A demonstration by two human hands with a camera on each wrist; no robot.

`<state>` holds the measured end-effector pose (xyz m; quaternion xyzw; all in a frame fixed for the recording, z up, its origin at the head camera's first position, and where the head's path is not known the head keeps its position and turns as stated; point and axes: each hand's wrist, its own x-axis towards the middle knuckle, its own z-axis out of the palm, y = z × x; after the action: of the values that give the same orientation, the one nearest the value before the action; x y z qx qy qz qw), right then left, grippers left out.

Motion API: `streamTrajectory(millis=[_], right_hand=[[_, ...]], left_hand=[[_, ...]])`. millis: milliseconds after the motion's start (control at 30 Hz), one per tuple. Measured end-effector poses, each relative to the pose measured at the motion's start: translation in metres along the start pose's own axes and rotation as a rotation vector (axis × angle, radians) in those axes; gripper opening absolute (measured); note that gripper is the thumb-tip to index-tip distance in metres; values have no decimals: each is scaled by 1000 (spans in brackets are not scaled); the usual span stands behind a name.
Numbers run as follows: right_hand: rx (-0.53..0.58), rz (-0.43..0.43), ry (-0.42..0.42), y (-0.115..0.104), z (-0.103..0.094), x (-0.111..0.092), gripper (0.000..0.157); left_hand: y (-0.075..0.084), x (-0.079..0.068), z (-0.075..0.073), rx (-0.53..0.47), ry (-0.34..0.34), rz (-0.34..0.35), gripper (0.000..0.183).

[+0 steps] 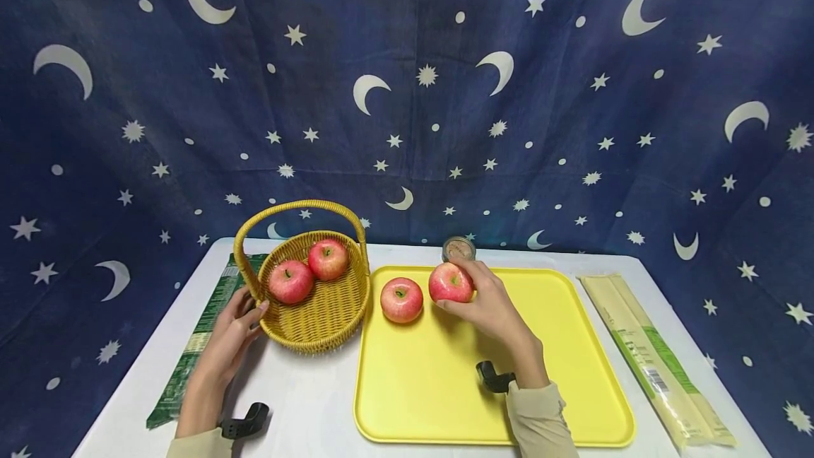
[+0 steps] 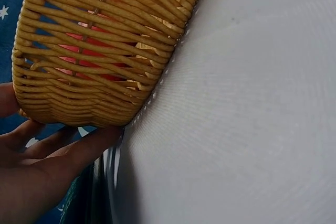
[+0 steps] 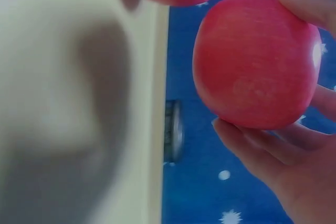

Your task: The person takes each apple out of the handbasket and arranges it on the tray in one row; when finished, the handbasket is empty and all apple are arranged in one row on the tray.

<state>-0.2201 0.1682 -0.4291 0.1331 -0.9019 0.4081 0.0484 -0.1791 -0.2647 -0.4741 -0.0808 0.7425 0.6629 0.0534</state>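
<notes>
A red apple (image 1: 451, 283) is pinched between the thumb and fingers of my right hand (image 1: 492, 306). In the right wrist view this apple (image 3: 257, 61) is held up off the yellow tray (image 1: 439, 380). Just left of it, a second apple (image 1: 402, 300) lies on the tray. My left hand (image 1: 229, 334) holds the left side of a wicker basket (image 1: 331, 316), thumb at the rim. Its fingers lie against the outer wall of the basket (image 2: 100, 51) in the left wrist view. Two more apples, one left (image 1: 291, 282) and one right (image 1: 328, 259), sit inside.
A small round lidded jar (image 1: 459, 249) stands behind the tray's far edge. One green package (image 1: 191, 366) lies on the far left, partly behind the basket. To the tray's right is a long beige and green package (image 1: 655, 359). A starry blue curtain (image 1: 407, 90) hangs behind the white table (image 1: 305, 408).
</notes>
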Motion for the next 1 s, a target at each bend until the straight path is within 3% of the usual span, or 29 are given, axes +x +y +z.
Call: streamTrajectory(millis=[400, 1000], right_hand=[[-24, 71, -78, 25, 14, 4, 76], [-42, 136, -141, 26, 18, 5, 78]], left_hand=[[-1, 0, -1, -12, -7, -7, 66], [-1, 1, -1, -26, -12, -8, 68]])
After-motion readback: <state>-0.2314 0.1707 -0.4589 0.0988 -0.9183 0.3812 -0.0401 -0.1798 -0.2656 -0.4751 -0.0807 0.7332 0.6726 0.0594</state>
